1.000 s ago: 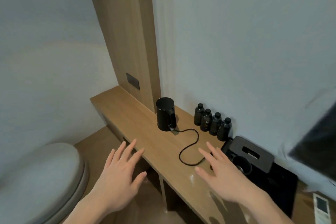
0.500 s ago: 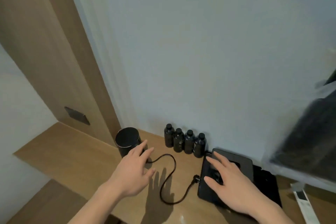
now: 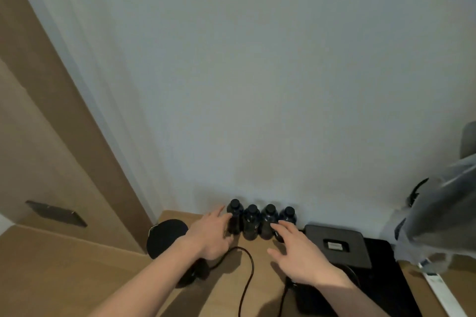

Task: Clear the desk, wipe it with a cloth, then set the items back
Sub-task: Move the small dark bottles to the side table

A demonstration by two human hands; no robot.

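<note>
Several small dark bottles [image 3: 252, 222] stand in a row against the wall at the back of the wooden desk [image 3: 64, 270]. My left hand [image 3: 210, 235] reaches the leftmost bottle [image 3: 235, 210]; its fingers touch the bottle's left side and the thumb lies below it. With fingers straight, my right hand [image 3: 298, 252] touches the rightmost bottle [image 3: 289, 213] at its front. A black kettle [image 3: 167, 235] stands left of the bottles, partly behind my left forearm. Its black cord [image 3: 249, 267] loops across the desk between my hands.
A black box with a slot [image 3: 337, 244] sits on a black tray [image 3: 381, 278] right of the bottles. A white remote [image 3: 443, 293] lies at the far right, below a plastic-wrapped dark object [image 3: 438, 213]. A wooden panel with a dark plate [image 3: 55, 213] stands at left.
Both hands moved forward to the bottle row: the left from the kettle to the leftmost bottle, the right from the black box to the rightmost bottle. The view came closer.
</note>
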